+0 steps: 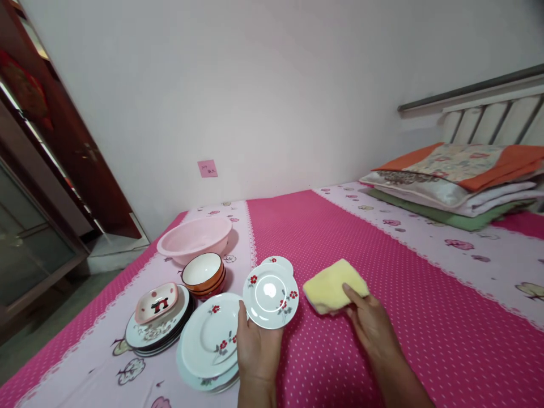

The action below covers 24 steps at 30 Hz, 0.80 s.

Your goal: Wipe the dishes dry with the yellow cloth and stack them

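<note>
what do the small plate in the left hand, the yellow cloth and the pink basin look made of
The small plate: likely glazed ceramic, glossy, going by the bright reflection at its centre. The yellow cloth: soft fabric, matte, by its fuzzy surface; exact fibre unclear. The pink basin: probably plastic, smooth, judging by its even colour and plain rim.

Left hand (260, 348) upturned, right hand (370, 324) curled

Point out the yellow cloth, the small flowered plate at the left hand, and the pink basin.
Yellow cloth (331, 286): head view, middle of its upper face.
Small flowered plate (271, 297): head view, centre of its upper face.
Pink basin (195, 238): head view, bare inner surface.
</note>
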### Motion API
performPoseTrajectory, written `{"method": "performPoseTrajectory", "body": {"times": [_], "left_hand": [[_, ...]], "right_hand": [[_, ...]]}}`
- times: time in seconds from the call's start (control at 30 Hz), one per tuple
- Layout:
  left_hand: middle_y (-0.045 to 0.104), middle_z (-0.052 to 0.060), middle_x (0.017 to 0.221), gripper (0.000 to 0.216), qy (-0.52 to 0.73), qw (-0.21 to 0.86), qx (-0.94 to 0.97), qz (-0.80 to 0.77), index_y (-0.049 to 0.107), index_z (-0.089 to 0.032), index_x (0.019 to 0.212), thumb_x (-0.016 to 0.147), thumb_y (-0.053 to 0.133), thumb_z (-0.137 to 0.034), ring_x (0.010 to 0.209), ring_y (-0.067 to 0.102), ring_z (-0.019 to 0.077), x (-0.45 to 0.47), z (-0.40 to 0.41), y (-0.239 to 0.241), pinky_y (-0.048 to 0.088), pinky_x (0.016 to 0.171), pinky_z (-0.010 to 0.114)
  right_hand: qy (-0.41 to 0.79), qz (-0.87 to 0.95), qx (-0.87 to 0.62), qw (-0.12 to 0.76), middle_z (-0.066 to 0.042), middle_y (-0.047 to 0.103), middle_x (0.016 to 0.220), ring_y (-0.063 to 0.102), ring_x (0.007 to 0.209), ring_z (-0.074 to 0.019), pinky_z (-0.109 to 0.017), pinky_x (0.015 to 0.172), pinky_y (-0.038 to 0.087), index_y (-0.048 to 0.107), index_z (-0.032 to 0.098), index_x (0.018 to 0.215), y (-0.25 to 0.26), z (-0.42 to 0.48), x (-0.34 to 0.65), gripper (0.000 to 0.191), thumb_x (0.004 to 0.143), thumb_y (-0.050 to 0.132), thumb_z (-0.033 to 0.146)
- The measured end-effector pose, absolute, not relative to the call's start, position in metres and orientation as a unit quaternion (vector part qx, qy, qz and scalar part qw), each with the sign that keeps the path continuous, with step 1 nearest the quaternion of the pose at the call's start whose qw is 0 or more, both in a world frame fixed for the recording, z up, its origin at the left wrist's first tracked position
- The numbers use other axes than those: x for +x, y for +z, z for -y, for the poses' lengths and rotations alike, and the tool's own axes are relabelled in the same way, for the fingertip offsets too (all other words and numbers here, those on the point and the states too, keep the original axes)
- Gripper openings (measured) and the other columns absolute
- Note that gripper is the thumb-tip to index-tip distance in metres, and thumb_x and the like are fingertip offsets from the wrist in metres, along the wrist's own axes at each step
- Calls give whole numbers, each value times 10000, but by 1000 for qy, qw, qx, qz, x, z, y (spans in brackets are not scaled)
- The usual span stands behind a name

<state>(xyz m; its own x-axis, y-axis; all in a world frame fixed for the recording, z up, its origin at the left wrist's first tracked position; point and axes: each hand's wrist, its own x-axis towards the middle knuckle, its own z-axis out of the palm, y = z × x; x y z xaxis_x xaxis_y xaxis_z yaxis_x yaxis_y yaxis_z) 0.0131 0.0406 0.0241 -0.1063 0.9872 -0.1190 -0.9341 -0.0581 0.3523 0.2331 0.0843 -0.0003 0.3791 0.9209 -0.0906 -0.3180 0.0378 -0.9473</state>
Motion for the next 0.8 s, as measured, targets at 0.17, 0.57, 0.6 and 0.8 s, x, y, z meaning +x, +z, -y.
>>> {"method": "performPoseTrajectory", "body": {"times": [0.17, 0.57, 0.6, 0.8], "left_hand": [[656, 31, 1422, 473, 718, 675, 23, -171, 709, -359, 1281, 943, 491, -607, 1377, 533, 344, 17, -33, 35, 416, 1133, 592], [736, 59, 1295, 490, 700, 690, 125, -135, 760, -327, 1192, 965, 427, -606, 1284, 615, 312, 20, -33, 27, 408, 1130, 558], [751, 63, 1265, 485, 702, 690, 129, -119, 775, -314, 1163, 974, 426, -593, 1262, 632, 299, 20, -33, 28, 404, 1139, 535], [798, 139, 1082, 491, 702, 704, 82, -78, 809, -172, 1073, 991, 470, -518, 1051, 732, 270, 17, -30, 33, 451, 1110, 453]], "right_hand": [[370, 290, -509, 721, -124, 718, 1279, 716, 1088, -288, -375, 881, 617, 678, 167, 1265, 44, -57, 224, 657, 749, 776, 561], [64, 798, -379, 465, -112, 695, 1133, 608, 1063, -257, -412, 923, 519, 652, 184, 1089, 110, -50, 153, 354, 787, 515, 61], [83, 821, -378, 420, -113, 684, 1169, 594, 1100, -263, -429, 959, 504, 652, 181, 1110, 108, -49, 149, 396, 767, 511, 43], [189, 850, -392, 296, -93, 664, 1232, 590, 1167, -244, -401, 1038, 470, 676, 213, 1178, 85, -18, 149, 473, 790, 489, 20]]}}
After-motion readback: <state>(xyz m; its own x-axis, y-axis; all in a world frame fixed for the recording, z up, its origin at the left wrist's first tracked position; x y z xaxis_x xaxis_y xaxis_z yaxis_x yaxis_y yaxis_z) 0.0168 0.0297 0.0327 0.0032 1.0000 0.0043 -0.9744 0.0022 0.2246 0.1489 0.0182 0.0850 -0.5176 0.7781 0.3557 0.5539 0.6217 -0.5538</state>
